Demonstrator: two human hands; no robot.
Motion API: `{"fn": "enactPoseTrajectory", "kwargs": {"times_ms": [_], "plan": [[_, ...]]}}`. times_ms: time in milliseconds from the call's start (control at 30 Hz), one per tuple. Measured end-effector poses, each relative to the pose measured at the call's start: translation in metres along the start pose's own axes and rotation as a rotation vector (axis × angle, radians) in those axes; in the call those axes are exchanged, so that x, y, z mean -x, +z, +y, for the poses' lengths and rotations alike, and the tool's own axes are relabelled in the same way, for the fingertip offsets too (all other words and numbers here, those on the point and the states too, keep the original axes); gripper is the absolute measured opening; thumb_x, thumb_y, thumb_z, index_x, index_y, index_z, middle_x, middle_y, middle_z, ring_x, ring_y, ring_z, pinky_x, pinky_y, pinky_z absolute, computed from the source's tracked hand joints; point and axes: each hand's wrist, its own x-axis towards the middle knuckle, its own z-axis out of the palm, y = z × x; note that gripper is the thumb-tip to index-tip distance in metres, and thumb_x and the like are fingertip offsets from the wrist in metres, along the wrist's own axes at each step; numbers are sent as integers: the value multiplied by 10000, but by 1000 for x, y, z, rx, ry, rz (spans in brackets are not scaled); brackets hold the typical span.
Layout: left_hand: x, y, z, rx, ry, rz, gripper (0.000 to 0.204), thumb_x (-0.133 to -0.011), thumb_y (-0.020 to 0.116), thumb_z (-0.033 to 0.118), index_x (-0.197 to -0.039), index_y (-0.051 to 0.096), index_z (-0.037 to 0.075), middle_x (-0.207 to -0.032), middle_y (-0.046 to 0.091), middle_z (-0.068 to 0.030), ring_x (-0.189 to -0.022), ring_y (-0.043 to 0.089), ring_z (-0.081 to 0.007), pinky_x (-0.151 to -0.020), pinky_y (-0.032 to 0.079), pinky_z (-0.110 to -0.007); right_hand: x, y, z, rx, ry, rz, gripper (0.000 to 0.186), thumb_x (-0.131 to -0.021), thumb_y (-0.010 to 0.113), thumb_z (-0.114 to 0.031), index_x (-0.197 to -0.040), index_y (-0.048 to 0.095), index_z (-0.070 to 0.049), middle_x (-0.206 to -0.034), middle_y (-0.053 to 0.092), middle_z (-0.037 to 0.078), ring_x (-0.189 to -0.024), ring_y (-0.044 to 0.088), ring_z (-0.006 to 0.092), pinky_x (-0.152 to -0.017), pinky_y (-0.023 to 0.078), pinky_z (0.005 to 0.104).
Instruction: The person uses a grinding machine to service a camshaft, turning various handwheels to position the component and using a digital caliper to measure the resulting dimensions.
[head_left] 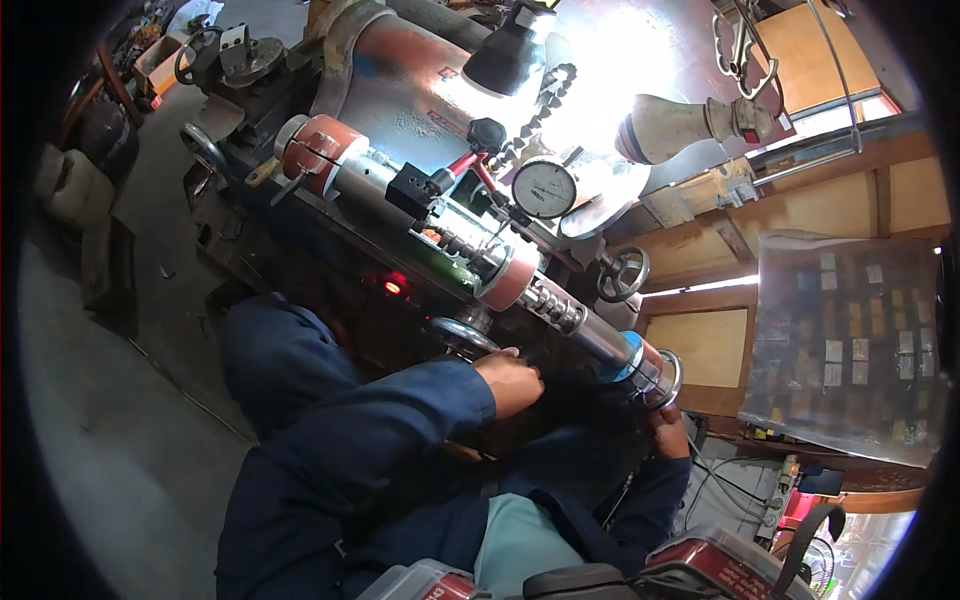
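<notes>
My left hand [510, 382] is closed with curled fingers at the right rim of a shiny handwheel [462, 335] on the machine's near side; its fingertips are partly hidden. Lower right, my right hand [670, 434] grips the lower rim of a chrome ring-shaped handwheel [676, 378] at the end of the long spindle. Beyond my hands runs a metal shaft [462, 243] with a spring-like threaded part, set between red-collared supports [512, 276]. A round dial gauge [544, 188] on a red-jointed arm [462, 165] stands over the shaft. A blue band [632, 357] circles the spindle near my right hand.
A black work lamp [510, 48] shines over the machine. Another handwheel [624, 275] sits at the back, and a red light [393, 287] glows on the machine's front. Wooden wall panels [695, 348] and a clear plastic sheet [845, 350] stand right. Grey floor [130, 400] lies left.
</notes>
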Motion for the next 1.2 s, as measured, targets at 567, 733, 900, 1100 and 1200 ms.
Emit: {"fn": "enactPoseTrajectory", "kwargs": {"times_ms": [567,733,900,1100,1200], "plan": [[2,-5,-1,-8,-32,-25,182,-883,607,223,-969,689,85,-989,695,-119,-945,687,-285,-904,470,-427,-64,-9,-34,-157,-277,122,277,-1045,491,-263,-923,605,-42,-766,605,0,-643,546,86,-589,456,242],[-1,-2,-1,5,-34,-35,176,-874,617,206,-980,683,83,-1003,692,-121,-964,682,-289,-925,469,-438,-95,-16,-7,-354,-110,78,358,-1011,533,-360,-932,634,-26,-810,634,10,-706,582,86,-633,473,243],[2,-1,-4,22,-17,-30,172,-874,618,200,-989,679,88,-1011,691,-122,-983,679,-290,-943,464,-442,-89,0,2,462,-717,78,272,-975,572,-303,-1003,638,-41,-837,672,38,-715,633,136,-639,522,302],[0,-7,-2,41,-33,-99,167,-870,620,194,-978,687,86,-1012,690,-130,-987,678,-293,-942,464,-445,-79,4,14,202,-328,60,273,-967,585,-308,-1002,638,-42,-817,661,32,-695,621,135,-624,511,299],[0,-7,0,19,-52,-78,169,-871,619,196,-977,692,87,-1021,690,-132,-996,678,-299,-949,469,-455,-62,6,21,114,-187,30,274,-964,592,-310,-1002,637,-43,-807,655,28,-684,615,135,-617,506,297]]}}
